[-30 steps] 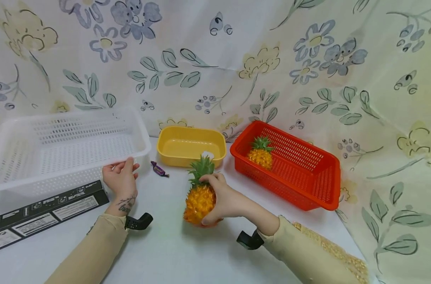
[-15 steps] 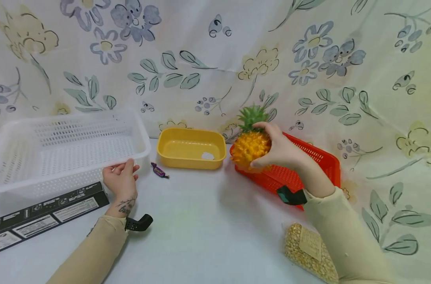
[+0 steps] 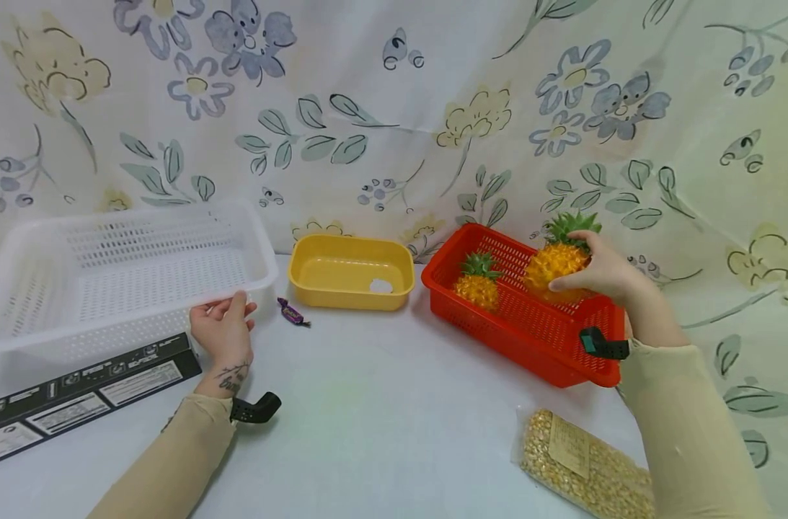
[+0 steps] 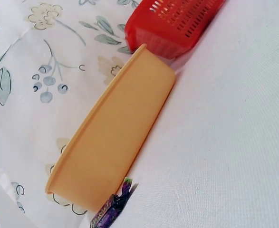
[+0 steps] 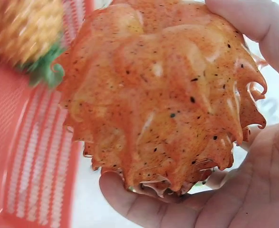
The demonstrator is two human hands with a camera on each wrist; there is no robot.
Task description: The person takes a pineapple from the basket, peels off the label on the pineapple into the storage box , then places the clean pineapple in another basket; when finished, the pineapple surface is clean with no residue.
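In the head view my right hand grips a toy pineapple, orange-yellow with a green leafy crown, over the right part of the red perforated basket. The right wrist view shows the spiky base of this pineapple close up, thumb and fingers wrapped round its sides. A smaller-looking pineapple lies in the basket's left end. My left hand holds the front rim of the white perforated basket, its fingers curled and its thumb at the rim.
A yellow tub with a small white disc inside stands between the baskets. Before it lies a purple wrapped candy. A long black box lies front left, a bag of grains front right. Floral cloth hangs behind.
My right hand has carried the pineapple from the table's middle up and right, past the basket's left end to over its right part. My left hand has stayed at the white basket's rim.
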